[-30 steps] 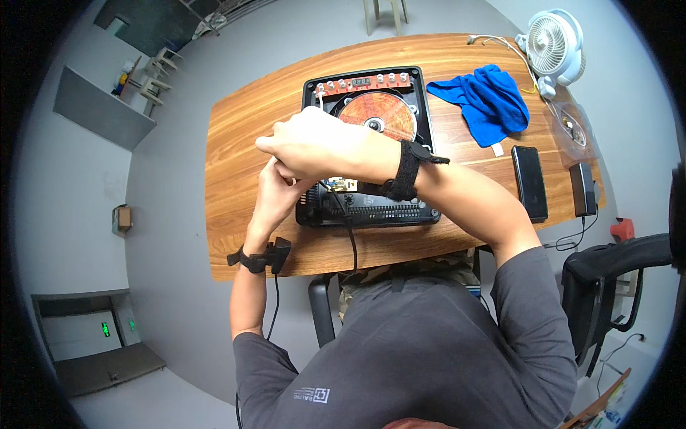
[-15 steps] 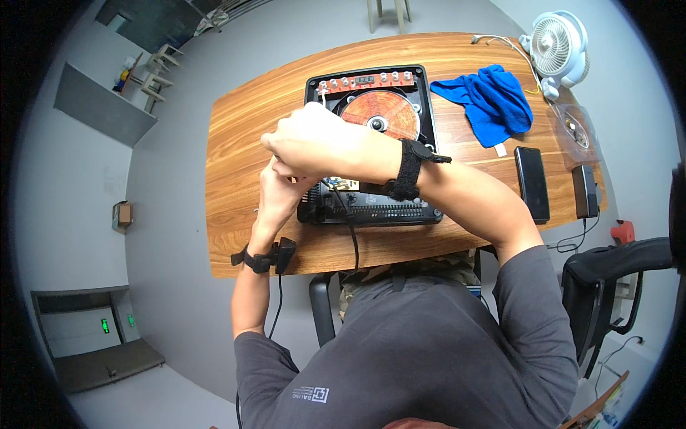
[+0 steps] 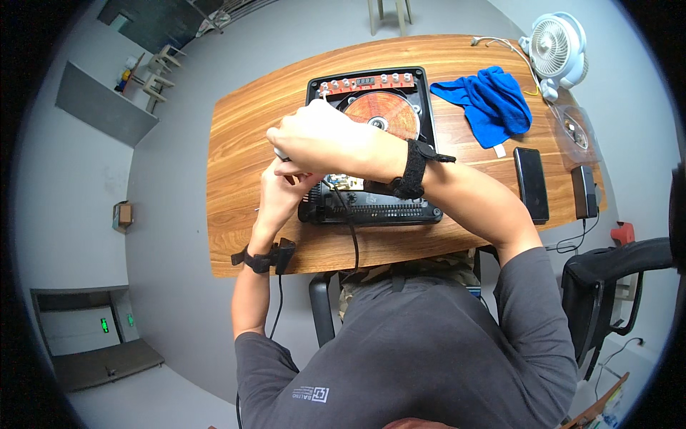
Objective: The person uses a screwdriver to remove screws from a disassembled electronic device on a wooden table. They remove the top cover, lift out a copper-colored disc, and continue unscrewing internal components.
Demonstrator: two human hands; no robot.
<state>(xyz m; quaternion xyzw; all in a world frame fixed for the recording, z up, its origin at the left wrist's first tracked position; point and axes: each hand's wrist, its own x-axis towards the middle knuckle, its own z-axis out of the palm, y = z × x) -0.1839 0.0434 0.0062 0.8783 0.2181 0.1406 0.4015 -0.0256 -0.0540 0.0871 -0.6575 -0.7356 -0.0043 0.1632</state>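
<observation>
An opened induction cooker (image 3: 421,204) lies on the table, its black lower shell showing a round copper coil (image 3: 379,113), a red control board (image 3: 350,84) with white buttons, and part of a circuit board (image 3: 349,182). My right hand (image 3: 314,139) is closed above the cooker's left side, fingers curled, with a small whitish bit of something showing under them. Just below it, touching or nearly so, my left hand (image 3: 280,191) has its fingers pinched together at the cooker's left edge. What either hand holds is hidden. A black cable (image 3: 350,227) runs from the shell toward me.
On the wooden table (image 3: 243,157), a blue cloth (image 3: 493,106) lies right of the cooker. Beyond it are a black phone (image 3: 531,184), a black power adapter (image 3: 584,191), a clear plastic container (image 3: 575,136) with small parts, and a white fan (image 3: 556,50).
My right hand has shifted slightly to the right and its wrist has turned a little, revealing the whitish bit under its fingers. My left hand has barely moved.
</observation>
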